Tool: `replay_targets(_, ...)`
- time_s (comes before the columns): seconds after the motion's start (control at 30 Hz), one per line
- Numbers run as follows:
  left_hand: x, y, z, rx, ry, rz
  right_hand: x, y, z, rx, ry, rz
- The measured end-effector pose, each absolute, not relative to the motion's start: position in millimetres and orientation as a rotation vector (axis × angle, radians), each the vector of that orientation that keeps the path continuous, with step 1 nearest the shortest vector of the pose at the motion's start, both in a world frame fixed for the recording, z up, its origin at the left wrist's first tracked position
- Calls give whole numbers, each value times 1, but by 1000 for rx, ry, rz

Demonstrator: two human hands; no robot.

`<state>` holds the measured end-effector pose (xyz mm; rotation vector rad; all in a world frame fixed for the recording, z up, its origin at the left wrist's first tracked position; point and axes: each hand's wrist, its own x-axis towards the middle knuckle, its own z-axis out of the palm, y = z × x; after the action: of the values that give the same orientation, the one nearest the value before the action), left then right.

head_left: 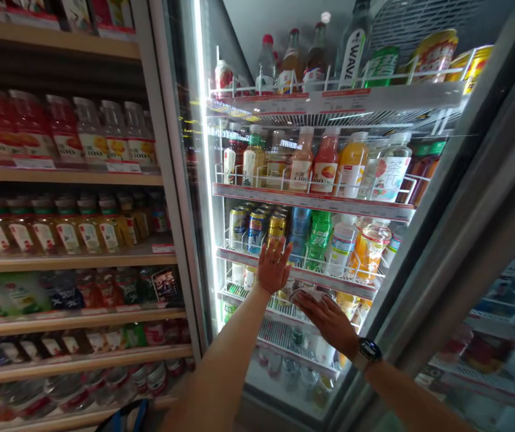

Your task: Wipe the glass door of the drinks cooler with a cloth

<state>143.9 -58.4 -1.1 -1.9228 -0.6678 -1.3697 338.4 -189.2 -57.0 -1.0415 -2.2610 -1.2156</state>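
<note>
Your left hand [274, 267] flat at glass door [184, 198], fingers spread, released, grasping nothing. Your right hand [327, 318] lower on door, nearer its right edge, fingers straight, unclenched, over pale cloth [315, 293] at door. Watch [370, 350] on right wrist. Drinks [320, 237] racked behind door.

Juice bottles [63, 135] stand on wooden shelves [72, 261] at the left. A phone [165, 284] sits there too. Drink cans [256, 231] and a green bottle [318, 237] are near the middle.
</note>
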Motion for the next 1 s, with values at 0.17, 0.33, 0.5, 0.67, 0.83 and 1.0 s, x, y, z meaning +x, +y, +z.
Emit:
replay_targets(0.17,145,-60,-1,-1924,-675,-1361,337,-191,-33,-1038,-2288,-1214)
replay_targets(0.33,144,-61,-2,-1932,-679,-1362,343,-184,63,-1139,-1942,-1259)
replay_targets(0.5,144,-60,-4,-1954,-709,-1347,348,-179,107,-1136,-1722,-1250)
replay_targets(0.67,144,-60,-7,-1958,-735,-1305,339,-183,43,-1145,-1956,-1194)
replay_targets(0.83,145,-60,-8,-1985,-737,-1306,336,-188,-12,-1034,-2203,-1148)
replay_targets(1.0,146,-59,-9,-1977,-734,-1326,339,-184,34,-1026,-2190,-1172)
